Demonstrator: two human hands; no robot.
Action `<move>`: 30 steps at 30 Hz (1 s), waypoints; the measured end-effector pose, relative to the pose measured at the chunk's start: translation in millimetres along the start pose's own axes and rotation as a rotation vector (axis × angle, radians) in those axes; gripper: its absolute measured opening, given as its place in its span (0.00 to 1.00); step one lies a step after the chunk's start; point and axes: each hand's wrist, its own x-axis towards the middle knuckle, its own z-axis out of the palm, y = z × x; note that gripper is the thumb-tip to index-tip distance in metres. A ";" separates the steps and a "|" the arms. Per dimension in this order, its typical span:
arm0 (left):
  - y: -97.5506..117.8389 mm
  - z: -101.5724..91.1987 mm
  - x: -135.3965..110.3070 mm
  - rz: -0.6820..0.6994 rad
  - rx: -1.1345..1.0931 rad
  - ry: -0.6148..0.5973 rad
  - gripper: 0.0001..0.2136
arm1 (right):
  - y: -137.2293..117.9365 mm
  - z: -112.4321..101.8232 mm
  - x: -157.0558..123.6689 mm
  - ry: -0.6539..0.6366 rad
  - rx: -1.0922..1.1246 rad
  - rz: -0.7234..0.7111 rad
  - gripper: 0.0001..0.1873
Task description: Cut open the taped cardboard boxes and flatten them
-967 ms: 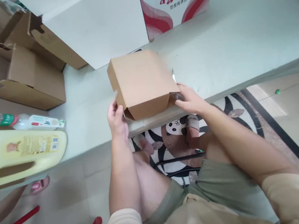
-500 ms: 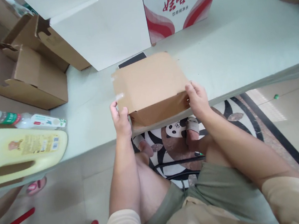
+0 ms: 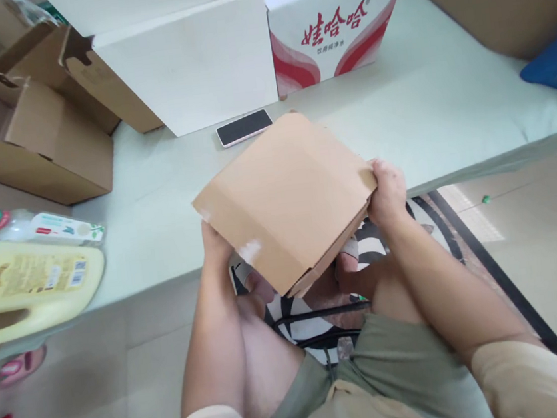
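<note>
Gripping a flat cardboard box (image 3: 285, 198) at both ends, the left hand (image 3: 214, 240) and right hand (image 3: 386, 190) hold it tilted above the table (image 3: 449, 116) edge, near a phone (image 3: 244, 127).

Left grip (image 3: 214, 242): raised, clasped, fingers mostly hidden.
Right grip (image 3: 388, 191): closed, fingers curled, knuckles up.
Left forearm (image 3: 214, 350): bare, reaching straight forward.
Right forearm (image 3: 443, 284): bare, angled inward.

You read one brand: 娃哈哈, red characters on the white-and-red carton (image 3: 338, 28). The yellow jug (image 3: 27, 298) carries a label too blurred to read.
</note>
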 end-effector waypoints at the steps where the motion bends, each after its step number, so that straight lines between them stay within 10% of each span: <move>1: 3.8 1.4 -1.4 -0.037 -0.049 0.043 0.16 | 1.2 -0.8 2.8 0.041 -0.045 -0.015 0.23; 6: 18.3 9.7 -1.7 -0.129 -0.356 0.237 0.09 | 6.3 -2.5 11.7 0.042 -0.206 0.079 0.13; 13: 12.3 4.0 9.3 -0.216 -0.520 0.069 0.12 | 15.7 8.5 5.6 -0.149 -0.324 0.179 0.24; 21: 12.5 5.2 7.8 -0.268 -0.576 -0.099 0.13 | -11.9 13.2 -12.7 -0.326 0.053 0.441 0.29; 26: 14.4 7.9 6.7 -0.380 -0.610 -0.032 0.14 | -31.3 -9.4 -16.0 -0.027 0.072 0.276 0.24; 30: 23.8 6.2 4.1 -0.508 -0.645 0.042 0.10 | -41.6 -72.7 -1.1 0.297 -0.167 -0.014 0.20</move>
